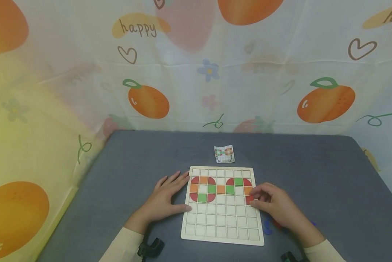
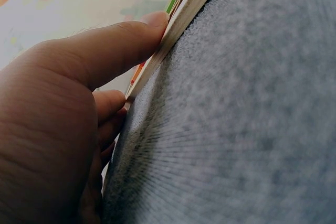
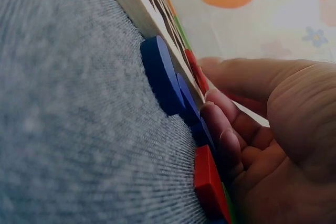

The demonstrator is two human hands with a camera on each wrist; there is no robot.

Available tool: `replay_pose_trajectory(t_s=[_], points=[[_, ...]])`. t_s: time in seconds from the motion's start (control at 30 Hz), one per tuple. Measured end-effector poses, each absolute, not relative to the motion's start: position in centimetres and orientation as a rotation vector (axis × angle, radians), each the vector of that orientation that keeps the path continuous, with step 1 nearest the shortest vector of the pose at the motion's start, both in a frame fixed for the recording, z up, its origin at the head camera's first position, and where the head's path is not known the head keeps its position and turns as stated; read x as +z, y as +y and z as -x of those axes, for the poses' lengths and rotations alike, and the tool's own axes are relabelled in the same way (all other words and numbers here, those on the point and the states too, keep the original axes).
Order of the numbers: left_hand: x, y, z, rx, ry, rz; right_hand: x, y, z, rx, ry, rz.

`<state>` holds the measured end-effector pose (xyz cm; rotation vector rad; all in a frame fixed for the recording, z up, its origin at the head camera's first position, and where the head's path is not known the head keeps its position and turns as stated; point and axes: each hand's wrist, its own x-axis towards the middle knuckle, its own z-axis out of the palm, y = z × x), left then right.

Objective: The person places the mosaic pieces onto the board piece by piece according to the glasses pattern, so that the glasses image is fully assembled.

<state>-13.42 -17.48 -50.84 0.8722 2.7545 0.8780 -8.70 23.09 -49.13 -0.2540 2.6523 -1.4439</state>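
Note:
A pale wooden grid board (image 1: 206,219) lies on the table with red, orange and green tiles set in its upper rows. My left hand (image 1: 166,198) rests at the board's left side, fingers spread, the thumb touching its edge; the left wrist view shows that thumb (image 2: 121,45) on the rim. At the right edge, my right hand (image 1: 278,203) pinches a red tile (image 1: 250,199) just below an orange tile (image 1: 247,190). From the right wrist, the red tile (image 3: 197,72) appears tilted over the board, partly covered by the thumb.
A small printed pattern card (image 1: 224,154) lies beyond the board. Loose blue pieces (image 3: 163,74) and a red block (image 3: 210,182) lie beside the board's right edge, partly under my right hand. A printed cloth (image 1: 183,72) hangs behind the grey table (image 1: 143,156).

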Motion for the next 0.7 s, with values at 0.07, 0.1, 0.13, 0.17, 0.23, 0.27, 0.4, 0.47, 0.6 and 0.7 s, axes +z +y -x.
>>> replay_pose_trajectory(t_s=[0.07, 0.1, 0.13, 0.17, 0.23, 0.27, 0.4, 0.47, 0.6, 0.7], points=[[-50.85, -17.49, 13.43, 0.874, 2.753, -0.868, -49.16, 23.05, 8.67, -1.44, 2.666, 0.254], [-50.87, -17.48, 13.44, 0.872, 2.752, -0.866, -49.18, 23.03, 8.66, -1.441, 2.672, 0.255], [-50.89, -17.5, 13.44, 0.871, 2.75, -0.862, -49.21, 23.01, 8.66, -1.442, 2.679, 0.257], [-50.89, -17.49, 13.43, 0.87, 2.75, -0.859, -49.23, 23.0, 8.64, -1.447, 2.68, 0.259], [-50.89, -17.49, 13.42, 0.872, 2.751, -0.861, -49.28, 23.01, 8.62, -1.46, 2.677, 0.266], [-50.89, -17.47, 13.4, 0.873, 2.754, -0.862, -49.3, 23.01, 8.61, -1.468, 2.673, 0.269], [-50.83, -17.47, 13.38, 0.886, 2.758, -0.87, -49.39, 23.06, 8.55, -1.514, 2.64, 0.274], [-50.8, -17.47, 13.36, 0.892, 2.759, -0.877, -49.45, 23.11, 8.5, -1.544, 2.619, 0.271], [-50.75, -17.47, 13.33, 0.9, 2.759, -0.881, -49.52, 23.4, 8.37, -1.609, 2.571, 0.262], [-50.78, -17.46, 13.34, 0.899, 2.753, -0.877, -49.5, 23.83, 8.3, -1.663, 2.537, 0.263]])
